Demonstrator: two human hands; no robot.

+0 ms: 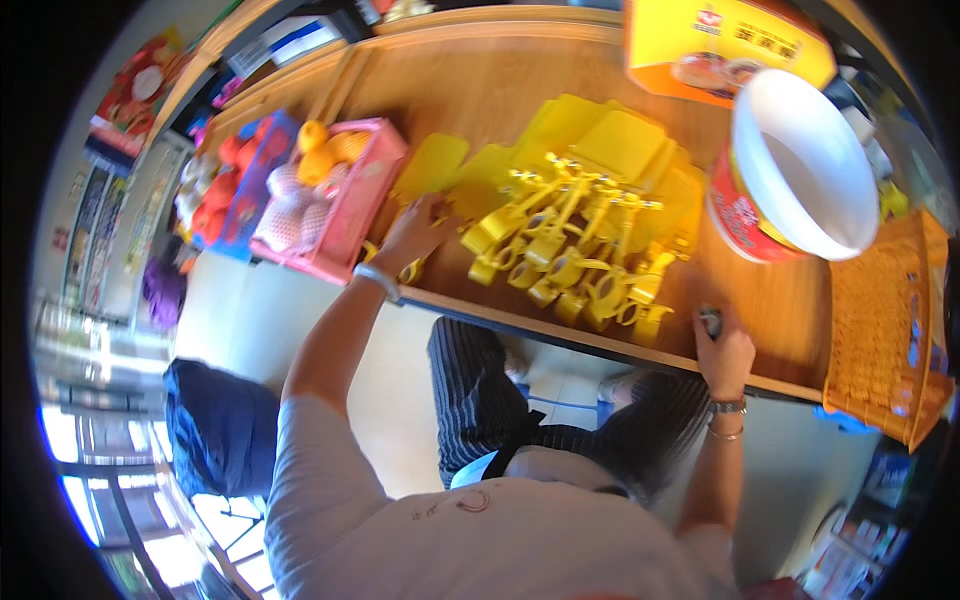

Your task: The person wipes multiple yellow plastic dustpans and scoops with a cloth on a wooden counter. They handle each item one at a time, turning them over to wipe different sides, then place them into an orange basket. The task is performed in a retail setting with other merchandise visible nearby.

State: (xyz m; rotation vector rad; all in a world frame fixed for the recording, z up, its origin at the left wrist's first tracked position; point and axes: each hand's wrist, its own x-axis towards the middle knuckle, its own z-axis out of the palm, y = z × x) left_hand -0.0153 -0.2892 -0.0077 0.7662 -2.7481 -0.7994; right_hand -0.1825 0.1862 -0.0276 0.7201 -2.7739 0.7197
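My left hand is at the left side of the wooden table, over a yellow flat tag. Blur hides whether its fingers grip anything. Beside it spreads a pile of yellow tags, flat panels pointing away from me. Their looped yellow straps lie towards me, with small shiny metal fittings where strap and panel meet. Near the table's front edge, right of the pile, my right hand is closed around a small dark grey object, mostly covered by the fingers.
A pink basket and a blue basket hold balls of yarn or similar soft items at left. To the right are a white-and-red paper bucket, an orange woven basket and a yellow box. A dark blue cloth-covered item stands behind my left.
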